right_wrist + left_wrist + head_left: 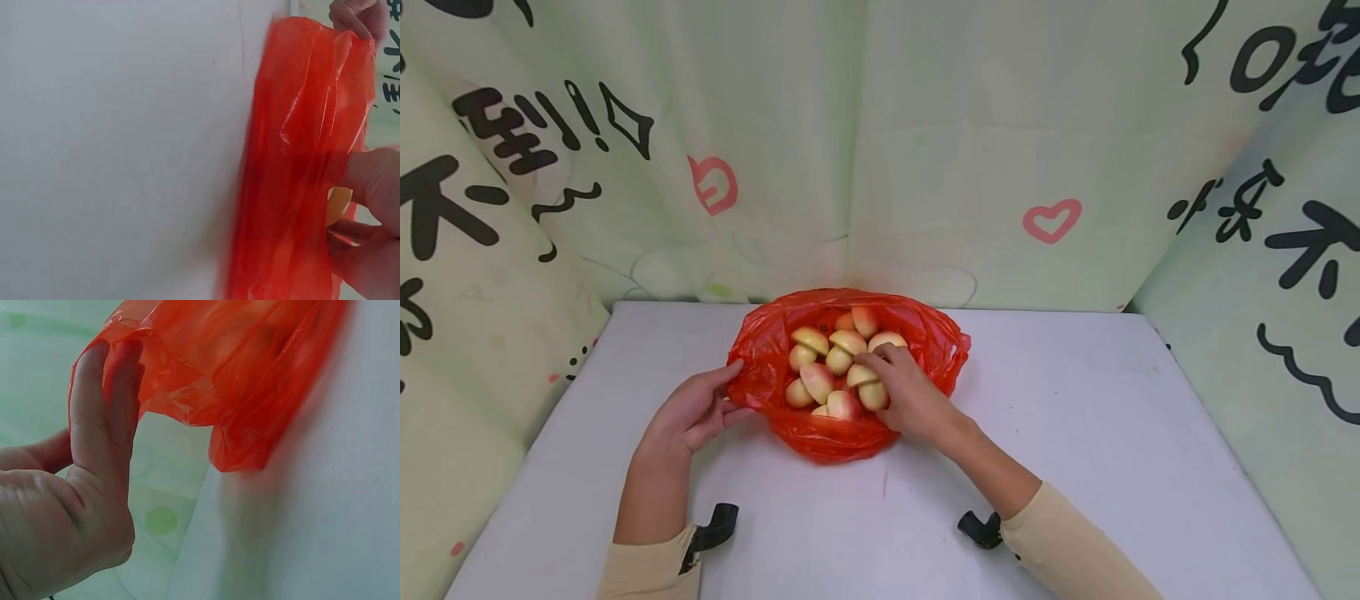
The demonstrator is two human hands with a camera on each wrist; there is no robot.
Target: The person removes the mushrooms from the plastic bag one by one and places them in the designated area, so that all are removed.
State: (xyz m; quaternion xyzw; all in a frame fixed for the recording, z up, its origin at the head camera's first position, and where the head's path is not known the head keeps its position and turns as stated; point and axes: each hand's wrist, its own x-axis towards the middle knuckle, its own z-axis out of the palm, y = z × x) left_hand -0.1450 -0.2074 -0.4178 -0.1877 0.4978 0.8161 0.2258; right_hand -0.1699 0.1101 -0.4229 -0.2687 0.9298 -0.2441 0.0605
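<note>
A red plastic bag [835,437] sits with its mouth wide on the table, holding several smooth yellow-and-pink mushrooms [817,382]. My left hand [700,408] is at the left side of the bag's rim, thumb on top and the other fingers lower. Straight fingers [87,412] of that hand meet the thin red film in the left wrist view. Reaching into the bag from the right, my right hand [917,398] has thumb and fingers around a mushroom [872,395] near the front rim. A yellowish bit of mushroom [338,205] shows between them in the right wrist view.
The bag stands on a white table [1075,467], near its back edge. A pale green curtain [940,167] with black lettering and red hearts hangs behind and along both sides. Black mounts stick out at the left wrist [718,527] and the right wrist [981,531].
</note>
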